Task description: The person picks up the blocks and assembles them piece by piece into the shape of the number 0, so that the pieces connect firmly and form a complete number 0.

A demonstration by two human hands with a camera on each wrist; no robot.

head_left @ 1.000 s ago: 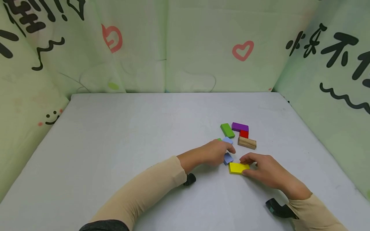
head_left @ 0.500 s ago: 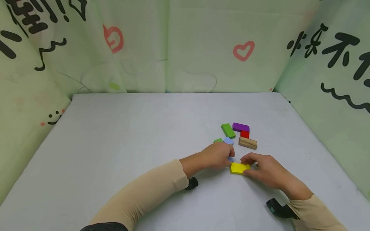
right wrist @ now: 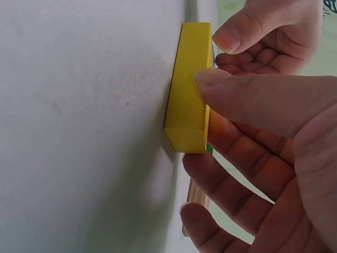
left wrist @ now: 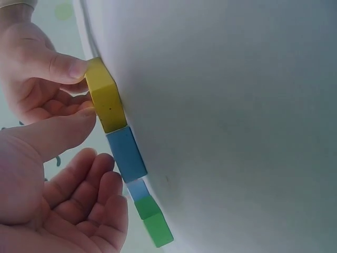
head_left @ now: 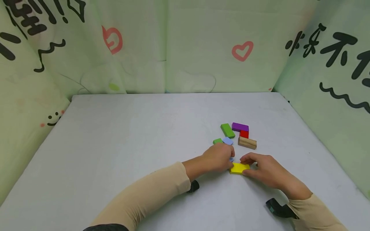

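Note:
My right hand [head_left: 267,170] pinches a yellow block [head_left: 238,168] lying on the white table, thumb along its near side and fingers at the far side. Just left of it, my left hand [head_left: 218,157] hovers low over a blue block [left wrist: 127,154] with loosely bent fingers. Its thumb tip reaches the yellow block's left end in the left wrist view. The blue block butts against the yellow one; in the head view the left hand hides most of it. Beyond it follow a light blue block [head_left: 227,141] and a green block [head_left: 217,141].
Farther back lie another green block [head_left: 227,130], a purple block [head_left: 240,127], a red block [head_left: 244,133] and a wood-coloured block [head_left: 247,142], the last three joined in a bent line. Pale green printed cloth [head_left: 190,48] walls the table [head_left: 130,128] at back and sides.
My left hand has shifted slightly toward the yellow block, its thumb now at that block's left end and its hand covering more of the blue block. My right hand keeps its hold.

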